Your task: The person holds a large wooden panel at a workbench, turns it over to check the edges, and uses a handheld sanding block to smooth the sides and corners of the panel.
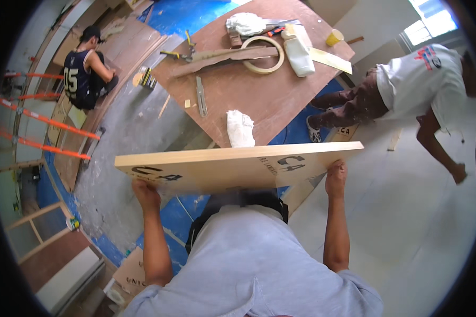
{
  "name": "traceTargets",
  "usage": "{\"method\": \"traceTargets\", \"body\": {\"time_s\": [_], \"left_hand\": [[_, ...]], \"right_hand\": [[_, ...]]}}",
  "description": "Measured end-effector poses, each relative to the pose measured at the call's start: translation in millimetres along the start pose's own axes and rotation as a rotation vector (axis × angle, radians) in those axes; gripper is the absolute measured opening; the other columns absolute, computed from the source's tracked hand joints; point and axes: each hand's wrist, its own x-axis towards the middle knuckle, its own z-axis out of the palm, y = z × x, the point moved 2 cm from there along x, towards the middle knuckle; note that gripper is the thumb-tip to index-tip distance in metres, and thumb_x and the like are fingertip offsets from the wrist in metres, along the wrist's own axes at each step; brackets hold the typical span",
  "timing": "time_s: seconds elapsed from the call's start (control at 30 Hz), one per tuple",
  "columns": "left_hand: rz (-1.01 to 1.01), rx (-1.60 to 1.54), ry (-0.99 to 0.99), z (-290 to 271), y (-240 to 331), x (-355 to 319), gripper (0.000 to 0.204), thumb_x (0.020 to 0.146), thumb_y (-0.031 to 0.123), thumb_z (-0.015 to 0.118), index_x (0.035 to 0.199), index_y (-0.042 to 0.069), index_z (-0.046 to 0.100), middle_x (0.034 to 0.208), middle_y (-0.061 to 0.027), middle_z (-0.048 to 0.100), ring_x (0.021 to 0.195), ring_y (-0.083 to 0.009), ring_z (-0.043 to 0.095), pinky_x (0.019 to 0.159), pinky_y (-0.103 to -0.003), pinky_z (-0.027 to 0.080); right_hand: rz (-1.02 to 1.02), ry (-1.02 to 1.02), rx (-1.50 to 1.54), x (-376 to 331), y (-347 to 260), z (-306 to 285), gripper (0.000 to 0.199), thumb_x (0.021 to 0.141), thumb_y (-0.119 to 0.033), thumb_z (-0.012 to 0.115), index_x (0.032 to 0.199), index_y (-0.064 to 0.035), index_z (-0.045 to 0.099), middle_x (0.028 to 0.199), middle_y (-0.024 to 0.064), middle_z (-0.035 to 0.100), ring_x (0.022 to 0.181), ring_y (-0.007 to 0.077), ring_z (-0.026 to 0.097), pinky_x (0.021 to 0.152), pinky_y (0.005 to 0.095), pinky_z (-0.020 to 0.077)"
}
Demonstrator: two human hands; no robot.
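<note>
A pale wooden board (222, 171) with dark stencilled lettering is held up in front of my body. Its long narrow edge faces upward and tilts slightly. My left hand (146, 193) is closed at the board's lower left end, and my right hand (336, 178) grips its right end. The fingers of both hands are partly hidden behind the board. Just past the board's upper edge, a crumpled white cloth (240, 128) lies on the near corner of a brown-topped table (238, 98).
The table bears a utility knife (201, 97), a roll of tape (264, 55), a white bottle (300, 57) and a yellow cup (334, 37). One person (84, 68) crouches at far left by an orange ladder (47, 124); another person (407, 90) bends at right. Blue sheeting (177, 227) covers some floor.
</note>
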Motion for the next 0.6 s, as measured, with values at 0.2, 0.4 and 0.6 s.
{"method": "traceTargets", "body": {"time_s": [0.2, 0.4, 0.6], "left_hand": [[0.074, 0.076, 0.041, -5.1, 16.6, 10.2, 0.08, 0.097, 0.074, 0.053, 0.116, -0.004, 0.061, 0.114, -0.0085, 0.064, 0.105, -0.0174, 0.061, 0.095, -0.035, 0.049], [0.171, 0.202, -0.161, 28.3, 88.2, -33.5, 0.041, 0.1, 0.046, 0.066, 0.114, 0.007, 0.06, 0.121, -0.0132, 0.064, 0.117, -0.0257, 0.061, 0.105, -0.043, 0.048], [0.162, 0.233, -0.077, 63.0, 85.6, -29.3, 0.04, 0.102, 0.038, 0.061, 0.127, 0.007, 0.058, 0.134, -0.0148, 0.061, 0.124, -0.0267, 0.057, 0.108, -0.042, 0.046]], "right_hand": [[-0.122, 0.09, 0.371, -18.4, -33.4, 19.6, 0.042, 0.103, -0.043, 0.065, 0.125, -0.0071, 0.06, 0.111, 0.0033, 0.064, 0.104, 0.0144, 0.06, 0.094, 0.0304, 0.0473], [-0.365, -0.155, 0.642, -15.0, -106.3, 5.8, 0.054, 0.101, -0.054, 0.056, 0.113, -0.0036, 0.068, 0.105, 0.0101, 0.062, 0.108, 0.0261, 0.062, 0.1, 0.0421, 0.0482], [-0.465, -0.214, 0.601, 35.7, -128.5, 7.1, 0.056, 0.104, -0.054, 0.047, 0.108, -0.0033, 0.071, 0.098, 0.0094, 0.062, 0.102, 0.0231, 0.061, 0.099, 0.0359, 0.0471]]}}
